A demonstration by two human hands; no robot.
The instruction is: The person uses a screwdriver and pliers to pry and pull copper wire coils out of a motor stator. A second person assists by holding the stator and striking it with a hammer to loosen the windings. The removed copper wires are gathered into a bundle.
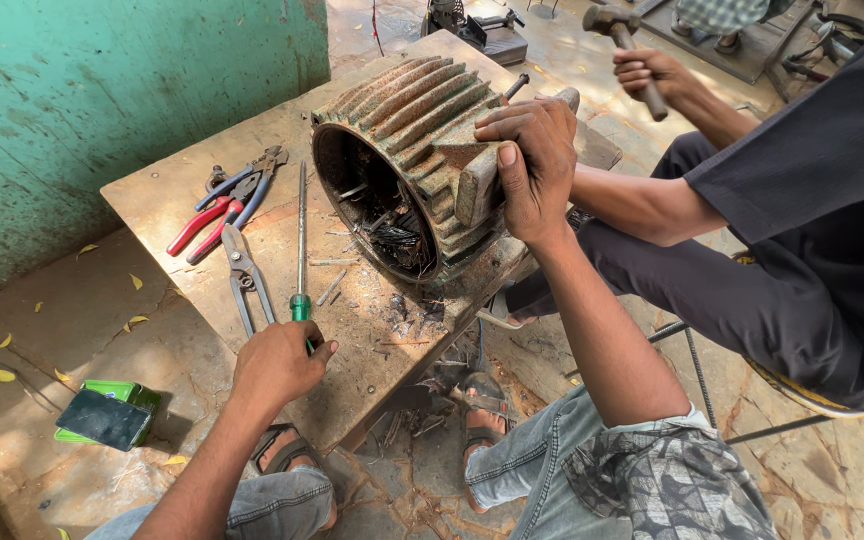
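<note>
Head view: a low wooden table (282, 130) on a stone floor, with a rusty finned motor housing (407, 150) lying on its side near the table's far right corner, open mouth toward the wearer.
Left hand: the left hand (277, 360) is closed round the green handle of a screwdriver (300, 250) at the table's near edge; the long shaft lies flat, pointing toward the far edge.
Right hand: the right hand (532, 165) is spread flat, fingers pressed over the housing's mounting foot on its right flank; it braces and grips nothing.
Other person: a co-worker in dark clothes sits at the right, with a raised hammer (624, 45) in one hand above the housing's far end.
Inside the housing: loose dark strips and scraps show in the bore; more debris lies on the table just below the mouth.
Other tools: red-handled pliers (210, 220) and metal snips (244, 275) lie near the left edge, just beside the screwdriver shaft.
Floor: a green box (107, 412) lies left of the table.
Doing it well: I judge the bracing palm should stay low on the foot, fingers clear of the hammer's line, weight pushing the housing down into the table so it cannot roll.
</note>
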